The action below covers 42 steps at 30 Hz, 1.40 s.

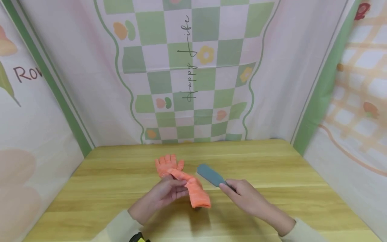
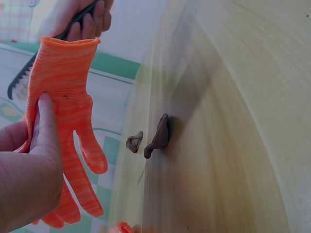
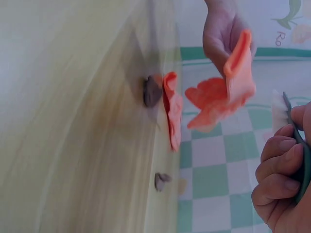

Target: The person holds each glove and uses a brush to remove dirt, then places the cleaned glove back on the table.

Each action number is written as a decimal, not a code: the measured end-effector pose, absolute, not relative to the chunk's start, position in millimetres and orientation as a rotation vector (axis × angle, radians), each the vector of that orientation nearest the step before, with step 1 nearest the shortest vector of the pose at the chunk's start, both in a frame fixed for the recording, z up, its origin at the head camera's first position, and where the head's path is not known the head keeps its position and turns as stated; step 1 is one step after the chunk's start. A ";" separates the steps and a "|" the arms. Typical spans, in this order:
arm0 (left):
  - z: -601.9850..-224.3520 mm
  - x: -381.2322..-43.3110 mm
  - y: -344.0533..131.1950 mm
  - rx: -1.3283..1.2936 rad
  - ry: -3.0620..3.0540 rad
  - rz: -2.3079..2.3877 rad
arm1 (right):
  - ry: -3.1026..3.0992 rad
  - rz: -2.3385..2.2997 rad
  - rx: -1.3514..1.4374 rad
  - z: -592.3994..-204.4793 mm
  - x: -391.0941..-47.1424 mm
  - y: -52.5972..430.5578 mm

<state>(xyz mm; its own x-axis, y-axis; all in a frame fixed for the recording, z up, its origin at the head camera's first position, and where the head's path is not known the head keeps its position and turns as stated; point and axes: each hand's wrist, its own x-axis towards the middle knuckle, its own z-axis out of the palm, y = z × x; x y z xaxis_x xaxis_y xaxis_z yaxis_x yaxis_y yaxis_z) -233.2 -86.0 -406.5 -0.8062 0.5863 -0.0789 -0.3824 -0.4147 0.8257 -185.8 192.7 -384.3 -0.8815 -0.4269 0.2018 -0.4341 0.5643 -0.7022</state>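
My left hand (image 1: 164, 195) pinches an orange knit glove (image 1: 196, 193) between thumb and fingers, above the table. In the left wrist view this glove (image 2: 65, 73) has its cuff at the top and its fingers hanging down. My right hand (image 1: 249, 198) grips the handle of a grey-green brush (image 1: 211, 175). Its pale bristles (image 2: 20, 88) show in the left wrist view, behind the glove's cuff; whether they touch it I cannot tell. A second orange glove (image 1: 167, 164) lies on the table beyond my left hand, palm-shaped with its fingers pointing away.
Two crumpled dark brown lumps, one larger (image 2: 159, 137) and one smaller (image 3: 161, 181), lie on the wood-grain table (image 1: 272, 161). A checked curtain (image 1: 205, 77) hangs behind the table's far edge, with printed cloth at both sides. Something black and yellow (image 1: 139, 238) shows near my left sleeve.
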 end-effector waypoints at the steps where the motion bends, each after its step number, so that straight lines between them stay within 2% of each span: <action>1: -406.4 -233.0 -85.5 0.299 1.215 2.220 | -2.766 1.250 0.783 -384.6 -185.8 190.5; 6: -405.1 -232.3 -84.4 0.294 1.215 2.220 | -2.792 1.252 0.836 -388.4 -184.3 184.9; 24: -401.2 -232.8 -93.5 0.260 1.290 2.233 | -2.940 1.161 0.687 -414.4 -182.5 199.5; 29: -401.9 -232.4 -94.8 0.273 1.277 2.233 | -2.959 0.969 0.520 -409.3 -186.2 204.7; 33: -403.5 -232.5 -94.5 0.300 1.264 2.228 | -2.941 1.035 0.437 -401.9 -189.8 206.0; 42: -405.0 -231.9 -92.2 0.280 1.284 2.220 | -2.842 1.229 0.478 -380.9 -191.5 193.0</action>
<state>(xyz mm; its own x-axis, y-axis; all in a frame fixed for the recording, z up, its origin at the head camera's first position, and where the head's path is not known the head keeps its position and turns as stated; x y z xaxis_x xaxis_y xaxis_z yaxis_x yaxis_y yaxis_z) -231.9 -92.2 -405.0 -0.8246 0.5581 -0.0925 -0.3587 -0.3893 0.8484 -191.5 193.0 -380.9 -0.9534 -0.2739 0.1270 -0.2801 0.6456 -0.7105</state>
